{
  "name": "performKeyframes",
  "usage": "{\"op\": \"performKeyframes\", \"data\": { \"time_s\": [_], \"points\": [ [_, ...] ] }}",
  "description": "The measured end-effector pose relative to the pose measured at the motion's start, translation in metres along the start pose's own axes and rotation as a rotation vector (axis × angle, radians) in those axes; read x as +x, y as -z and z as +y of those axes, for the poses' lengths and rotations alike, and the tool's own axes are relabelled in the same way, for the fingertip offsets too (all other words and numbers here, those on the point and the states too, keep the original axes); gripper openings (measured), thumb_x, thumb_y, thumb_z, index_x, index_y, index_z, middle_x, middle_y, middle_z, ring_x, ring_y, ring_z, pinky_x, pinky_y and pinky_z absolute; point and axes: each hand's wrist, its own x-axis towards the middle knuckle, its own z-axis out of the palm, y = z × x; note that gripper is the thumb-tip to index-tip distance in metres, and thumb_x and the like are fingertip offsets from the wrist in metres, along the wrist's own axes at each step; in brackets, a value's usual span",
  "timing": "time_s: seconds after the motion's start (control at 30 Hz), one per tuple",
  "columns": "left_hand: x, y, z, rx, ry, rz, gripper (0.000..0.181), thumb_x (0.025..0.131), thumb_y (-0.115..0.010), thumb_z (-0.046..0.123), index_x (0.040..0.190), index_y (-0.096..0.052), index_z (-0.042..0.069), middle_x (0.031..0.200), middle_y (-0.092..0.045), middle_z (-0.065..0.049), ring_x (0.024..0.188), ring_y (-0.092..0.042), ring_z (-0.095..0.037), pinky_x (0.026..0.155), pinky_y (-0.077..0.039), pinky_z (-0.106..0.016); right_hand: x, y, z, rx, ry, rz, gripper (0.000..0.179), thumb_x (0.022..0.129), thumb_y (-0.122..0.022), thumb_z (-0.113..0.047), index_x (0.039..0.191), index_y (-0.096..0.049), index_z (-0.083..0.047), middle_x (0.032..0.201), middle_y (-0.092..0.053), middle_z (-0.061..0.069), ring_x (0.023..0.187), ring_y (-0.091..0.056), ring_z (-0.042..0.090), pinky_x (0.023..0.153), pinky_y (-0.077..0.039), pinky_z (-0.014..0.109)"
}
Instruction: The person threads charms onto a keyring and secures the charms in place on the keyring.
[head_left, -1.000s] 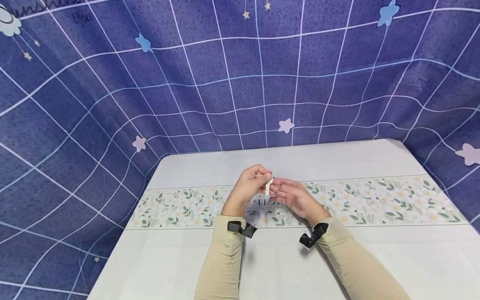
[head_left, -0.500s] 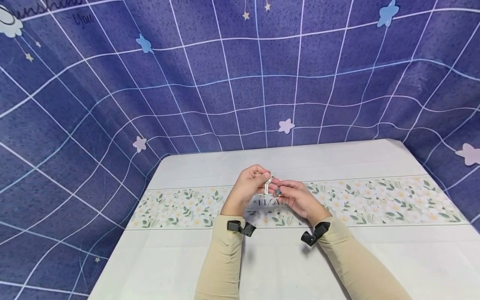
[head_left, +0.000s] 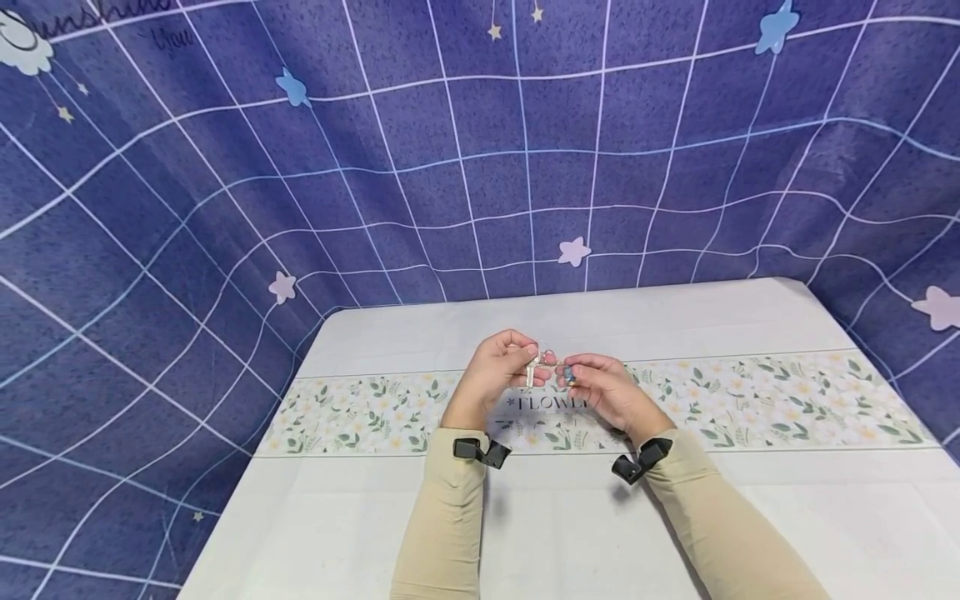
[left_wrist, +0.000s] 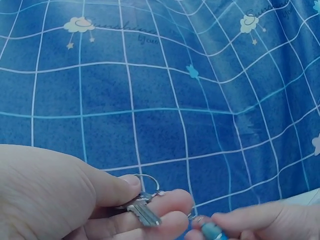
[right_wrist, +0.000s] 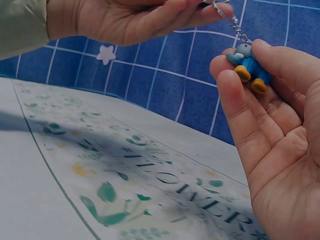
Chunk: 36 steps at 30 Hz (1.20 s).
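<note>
My left hand (head_left: pixel 498 371) pinches a silver key (left_wrist: pixel 145 214) between thumb and fingers, just above the table. A thin metal key ring (left_wrist: pixel 157 183) loops out from under the thumb. From the ring a short chain (right_wrist: pixel 240 31) runs across to a small figurine charm (right_wrist: pixel 248 61), blue with yellow-orange feet. My right hand (head_left: pixel 607 390) holds this charm between its thumb and fingertips, and its other fingers lie partly curled below. The chain stretches between the two hands. Part of the key's head is hidden under the left thumb.
A white tablecloth (head_left: pixel 555 533) with a printed floral band (head_left: pixel 375 417) covers the table beneath both hands. Behind it and to the left hangs a blue curtain (head_left: pixel 450 192) with a grid and stars. A black wrist camera (head_left: pixel 480 452) sits on the left sleeve.
My right hand has moved right, away from the left, and the blue charm has come into view in its fingers. The chain now spans the wider gap. The left hand stays nearly still.
</note>
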Motion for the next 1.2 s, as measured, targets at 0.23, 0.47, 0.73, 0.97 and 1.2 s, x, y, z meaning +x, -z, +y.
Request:
{"op": "performKeyframes", "data": {
  "time_s": [0.23, 0.47, 0.73, 0.97, 1.2],
  "points": [
    [0.001, 0.004, -0.004, 0.088, 0.016, -0.008, 0.005, 0.103, -0.056, 0.004, 0.104, -0.056, -0.001, 0.104, -0.073, -0.027, 0.067, -0.074, -0.015, 0.064, -0.061, -0.028, -0.004, 0.005, -0.012, -0.016, 0.004, 0.016, 0.036, 0.103, -0.044, 0.01, 0.106, -0.075, -0.007, 0.103, -0.076, 0.008, 0.086, -0.073, 0.015, 0.07, -0.06, 0.023],
    [0.002, 0.006, -0.006, 0.115, 0.033, -0.063, 0.007, 0.103, -0.056, 0.004, 0.106, -0.057, -0.002, 0.104, -0.073, -0.026, 0.068, -0.074, -0.015, 0.061, -0.06, -0.026, -0.006, 0.009, -0.024, -0.028, -0.004, 0.037, 0.037, 0.103, -0.044, 0.011, 0.105, -0.076, -0.006, 0.101, -0.077, 0.008, 0.085, -0.074, 0.016, 0.07, -0.06, 0.023],
    [0.003, 0.005, -0.007, 0.162, 0.07, -0.075, 0.007, 0.103, -0.055, 0.002, 0.106, -0.058, -0.004, 0.105, -0.073, -0.025, 0.069, -0.074, -0.016, 0.06, -0.059, -0.025, -0.009, 0.016, -0.036, -0.075, 0.003, 0.017, 0.039, 0.103, -0.041, 0.012, 0.106, -0.075, -0.005, 0.1, -0.077, 0.008, 0.085, -0.075, 0.016, 0.069, -0.06, 0.023],
    [0.002, 0.006, -0.004, 0.234, 0.119, -0.159, 0.014, 0.1, -0.056, -0.003, 0.113, -0.056, -0.008, 0.105, -0.073, -0.025, 0.073, -0.074, -0.017, 0.069, -0.062, -0.033, -0.01, 0.019, -0.047, -0.106, 0.003, -0.043, 0.037, 0.103, -0.043, 0.011, 0.108, -0.075, -0.006, 0.103, -0.077, 0.008, 0.085, -0.075, 0.015, 0.072, -0.06, 0.024],
    [0.002, 0.006, -0.005, 0.289, 0.093, -0.21, 0.018, 0.099, -0.057, -0.006, 0.117, -0.054, -0.007, 0.096, -0.073, -0.018, 0.069, -0.07, -0.016, 0.081, -0.06, -0.051, -0.012, 0.022, -0.058, -0.157, -0.027, -0.01, 0.038, 0.102, -0.042, 0.013, 0.105, -0.075, -0.006, 0.099, -0.077, 0.007, 0.081, -0.074, 0.014, 0.07, -0.06, 0.023]
  ]
}}
